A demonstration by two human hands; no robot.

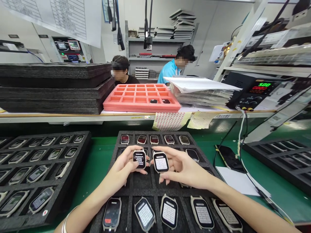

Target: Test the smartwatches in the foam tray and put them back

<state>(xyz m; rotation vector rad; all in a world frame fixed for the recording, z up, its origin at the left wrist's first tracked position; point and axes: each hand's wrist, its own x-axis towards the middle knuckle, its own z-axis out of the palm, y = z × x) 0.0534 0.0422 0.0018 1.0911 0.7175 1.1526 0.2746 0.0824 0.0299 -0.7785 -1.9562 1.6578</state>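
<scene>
Above the middle of a black foam tray [143, 191], my left hand [123, 165] grips a smartwatch body [139, 159] with a dark screen showing lines of white text. Its thumb lies on the lower part of that screen. Close beside it, my right hand [181, 166] holds a second smartwatch body [161, 162], whose screen shows a white grid. My right fingers wrap its top and side, with the thumb near its lower corner. More strapless watches sit in the tray's compartments, among them a watch with a red mark [112, 213] and a grid-screen watch [169, 212] in the front row.
Another foam tray of watches [55, 171] lies at left, a further tray [286, 161] at right. A phone [230, 158], paper [240, 181] and cables lie on the green mat. The shelf holds black foam [48, 90], a pink tray [142, 106] and a power supply [252, 92]. Two people work behind.
</scene>
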